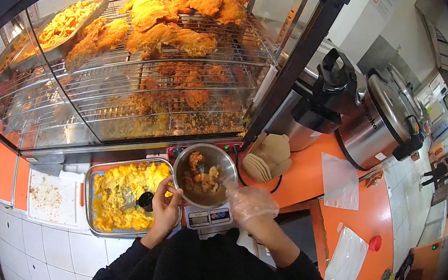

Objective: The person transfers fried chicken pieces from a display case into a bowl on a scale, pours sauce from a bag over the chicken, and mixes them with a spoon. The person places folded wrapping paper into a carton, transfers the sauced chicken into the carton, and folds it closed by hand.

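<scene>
A round metal bowl (pixel 202 195) sits on a small digital scale (pixel 209 217), with several pieces of fried chicken (pixel 204 179) inside. My bare left hand (pixel 167 207) pinches the bowl's left rim between thumb and fingers. On the right side, my right hand (pixel 252 204) in a clear plastic glove reaches over the rim; its fingertips are blurred, so what they hold cannot be made out. Left of the bowl lies a metal tray (pixel 88 201) of yellow scrambled egg (pixel 121 197), with a black round cup or handle end (pixel 145 200) in it beside my left hand.
A glass warming cabinet (pixel 137 146) with fried chicken on wire racks rises behind. Stacked cardboard boxes (pixel 268 156), a dispenser pot (pixel 320 108) and a rice cooker (pixel 378 124) stand to the right. A white board (pixel 52 199) with crumbs lies left; plastic bags (pixel 347 257) lie on the orange counter.
</scene>
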Available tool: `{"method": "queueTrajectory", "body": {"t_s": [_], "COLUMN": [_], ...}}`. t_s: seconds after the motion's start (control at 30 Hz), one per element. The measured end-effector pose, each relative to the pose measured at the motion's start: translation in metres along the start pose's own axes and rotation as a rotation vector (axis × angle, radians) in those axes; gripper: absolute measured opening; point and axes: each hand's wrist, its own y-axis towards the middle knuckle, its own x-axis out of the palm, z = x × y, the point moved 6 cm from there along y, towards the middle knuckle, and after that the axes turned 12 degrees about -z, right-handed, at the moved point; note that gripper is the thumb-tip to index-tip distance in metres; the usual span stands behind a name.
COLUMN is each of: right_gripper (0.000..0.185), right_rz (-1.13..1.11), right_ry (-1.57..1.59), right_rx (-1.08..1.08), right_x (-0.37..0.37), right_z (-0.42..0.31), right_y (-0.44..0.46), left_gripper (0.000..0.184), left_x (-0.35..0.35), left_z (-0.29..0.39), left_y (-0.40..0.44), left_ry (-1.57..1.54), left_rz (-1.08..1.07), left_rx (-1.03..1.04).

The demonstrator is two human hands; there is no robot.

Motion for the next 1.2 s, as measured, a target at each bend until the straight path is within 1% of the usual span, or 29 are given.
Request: {"method": "queueTrajectory", "body": {"t_s": [0.07, 0.1, 0.2, 0.3, 0.4, 0.5, 0.6, 0.67, 0.73, 0.8, 0.9, 1.0, 1.1, 1.2], "right_gripper": [0.028, 0.025, 0.026, 0.027, 0.027, 0.031, 0.033, 0.04, 0.043, 0.042, 0.038, 0.034, 0.031, 0.03], "right_rz": [0.062, -0.028, -0.09, -0.142, -0.09, -0.019, 0.142, -0.07, -0.153, -0.105, 0.006, 0.003, -0.028, -0.158], "right_ry": [-0.024, 0.015, 0.01, 0.233, 0.516, 0.728, 0.909, 1.112, 1.149, 1.027, 0.777, 0.452, 0.136, 0.05], "right_rx": [-0.053, 0.044, 0.075, -0.167, -0.188, -0.24, -0.307, -0.166, -0.057, 0.021, -0.105, 0.043, 0.118, 0.238], "right_x": [-0.013, -0.014, 0.016, 0.039, 0.052, 0.062, 0.107, 0.113, 0.108, 0.091, 0.053, 0.024, -0.002, -0.033], "right_z": [0.009, 0.014, 0.016, 0.001, 0.001, 0.003, 0.015, 0.023, 0.029, 0.032, 0.031, 0.027, 0.014, 0.007], "right_y": [0.001, 0.003, 0.016, 0.013, 0.011, 0.013, 0.039, 0.044, 0.039, 0.02, 0.001, -0.017, -0.014, -0.008], "left_gripper": [0.04, 0.04, 0.04, 0.04, 0.04, 0.041, 0.042, 0.042, 0.042, 0.042, 0.042, 0.042, 0.042, 0.042], "left_x": [0.0, -0.001, 0.003, 0.006, 0.009, 0.015, 0.014, 0.01, 0.0, 0.002, -0.001, -0.003, -0.003, 0.003], "left_z": [-0.002, -0.005, -0.002, 0.0, 0.0, 0.003, 0.005, 0.0, -0.015, -0.006, -0.006, -0.014, -0.012, -0.007], "left_y": [-0.002, -0.002, 0.001, 0.002, 0.0, -0.002, -0.004, -0.005, -0.002, -0.004, -0.004, -0.002, -0.002, -0.002], "left_ry": [-0.008, -0.004, 0.031, 0.046, 0.027, 0.031, 0.055, 0.054, 0.037, 0.052, 0.052, 0.004, 0.002, 0.007], "left_rz": [0.0, -0.019, -0.047, -0.053, -0.056, -0.07, -0.06, -0.053, -0.051, -0.043, -0.035, -0.029, -0.038, -0.039], "left_rx": [0.003, -0.001, 0.019, 0.032, 0.041, 0.026, 0.022, 0.033, 0.048, 0.022, -0.002, 0.007, 0.002, 0.024]}}
